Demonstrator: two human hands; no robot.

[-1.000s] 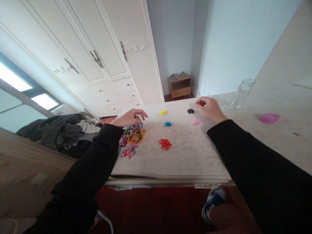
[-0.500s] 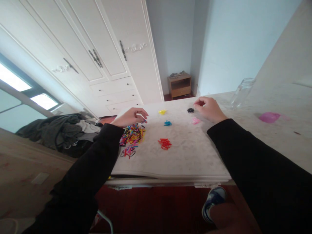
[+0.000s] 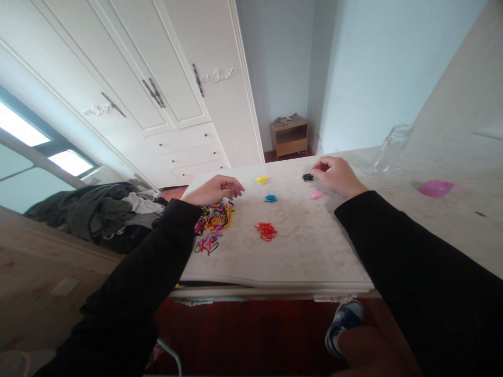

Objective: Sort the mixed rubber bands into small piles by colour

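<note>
My left hand hovers just above the far end of a mixed heap of small coloured rubber bands. Its fingers are bent together, and a small dark bluish band shows beneath the fingertips. My right hand is pinched at the edge of a small pile of black rubber bands; whatever lies between its fingertips is hidden. Close to that wrist sits a pink pile. Yellow bands, blue bands and red bands lie in separate piles between my hands.
On the pale table, a clear glass jar stands at the right, with a pink translucent object nearby. Dark clothes are heaped at the left. Beyond are a white wardrobe and a small wooden cabinet.
My left hand has moved slightly to the right, and the small dark band under its fingertips has moved with it. The right hand stays almost still beside the black pile.
</note>
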